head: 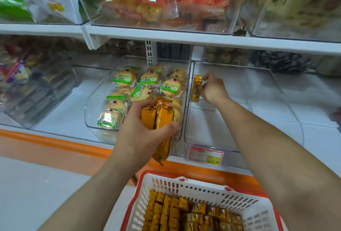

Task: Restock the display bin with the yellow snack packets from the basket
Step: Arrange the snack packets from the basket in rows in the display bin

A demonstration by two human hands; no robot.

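Note:
My left hand (145,131) grips a bunch of yellow snack packets (158,118) in front of the shelf, above the basket. My right hand (212,87) reaches into the clear display bin (239,145) and pinches one yellow packet (196,87), which stands on end against the bin's left wall. Apart from that packet the bin looks bare. The white basket with a red rim (212,192) sits at the bottom of the view, holding several rows of the same yellow packets (186,212).
A neighbouring clear bin (96,101) to the left holds green-labelled round biscuit packs. More clear bins of snacks stand on the upper shelf (184,37) and at far left. A price tag (205,155) hangs on the bin's front. An orange strip (55,144) edges the shelf.

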